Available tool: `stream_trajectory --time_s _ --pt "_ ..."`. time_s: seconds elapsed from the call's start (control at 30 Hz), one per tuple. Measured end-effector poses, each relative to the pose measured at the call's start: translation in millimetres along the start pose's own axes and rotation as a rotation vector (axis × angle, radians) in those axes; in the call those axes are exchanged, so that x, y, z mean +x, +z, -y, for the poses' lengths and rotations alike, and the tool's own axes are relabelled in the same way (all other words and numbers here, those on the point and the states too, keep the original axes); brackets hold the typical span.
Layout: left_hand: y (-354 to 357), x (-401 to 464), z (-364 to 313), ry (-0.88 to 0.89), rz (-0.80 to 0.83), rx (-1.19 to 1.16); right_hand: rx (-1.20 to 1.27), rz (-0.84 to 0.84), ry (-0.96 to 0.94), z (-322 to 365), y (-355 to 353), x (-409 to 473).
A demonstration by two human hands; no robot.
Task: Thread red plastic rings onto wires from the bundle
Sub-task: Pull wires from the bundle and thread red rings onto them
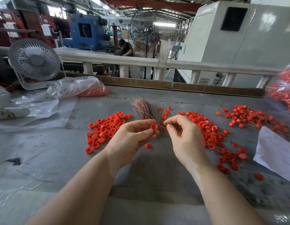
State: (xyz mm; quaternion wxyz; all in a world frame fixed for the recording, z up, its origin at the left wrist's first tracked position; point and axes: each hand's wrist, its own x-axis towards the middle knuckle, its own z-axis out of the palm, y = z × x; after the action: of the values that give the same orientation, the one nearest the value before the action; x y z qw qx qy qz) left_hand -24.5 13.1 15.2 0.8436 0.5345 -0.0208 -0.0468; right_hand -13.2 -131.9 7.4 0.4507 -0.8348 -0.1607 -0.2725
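A small grey desk fan [34, 61] stands at the upper left of the frame on the far edge of the grey worktop [43, 151], with crumpled clear plastic sheeting [35, 108] spread below it. A white stack of paper [276, 146] lies at the right edge. Behind a pale railing [141, 60] stand a blue machine [87, 34], a tall pedestal fan [148, 30] at upper centre and a large white cabinet [238, 33] at upper right. A person [126, 47] bends over beside the blue machine.

Your two arms are bare all the way down, with no sleeves. Your left hand [132, 135] and right hand [186, 140] wear no gloves, rings or watch. Your nails are short.
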Motion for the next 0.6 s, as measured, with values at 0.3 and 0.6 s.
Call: stream_trajectory --time_s 0.3,0.6 --pt "-2.4 1.9 0.3 -0.002 0.023 -0.017 -0.016 0.009 -0.009 0.2 0.8 0.5" --pt "-4.9 3.1 2.4 0.013 0.050 0.004 -0.016 0.009 -0.027 0.4 0.7 -0.3"
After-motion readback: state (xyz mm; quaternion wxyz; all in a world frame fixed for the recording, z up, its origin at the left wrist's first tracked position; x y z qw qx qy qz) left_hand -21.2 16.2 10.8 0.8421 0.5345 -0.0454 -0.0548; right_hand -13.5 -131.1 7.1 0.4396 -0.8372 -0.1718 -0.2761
